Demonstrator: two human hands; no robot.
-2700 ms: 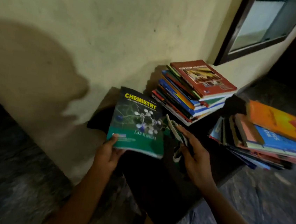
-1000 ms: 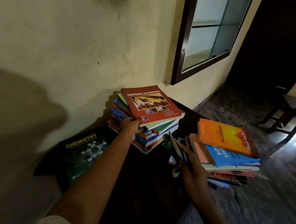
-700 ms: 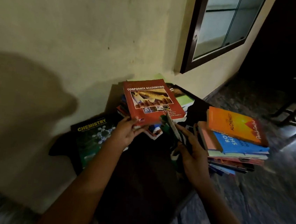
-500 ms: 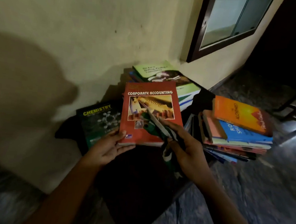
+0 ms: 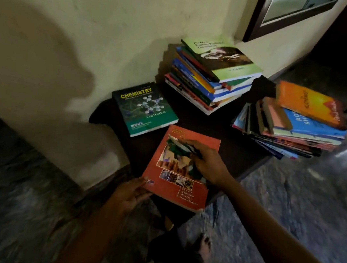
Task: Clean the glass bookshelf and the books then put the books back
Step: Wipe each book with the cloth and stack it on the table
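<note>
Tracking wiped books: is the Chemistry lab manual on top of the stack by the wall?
No, the Chemistry lab manual lies flat on the table, beside the stack.

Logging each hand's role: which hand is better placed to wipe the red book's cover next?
Likely the right hand: it holds the green-white cloth on the red book, while the left hand grips its lower corner.
</note>
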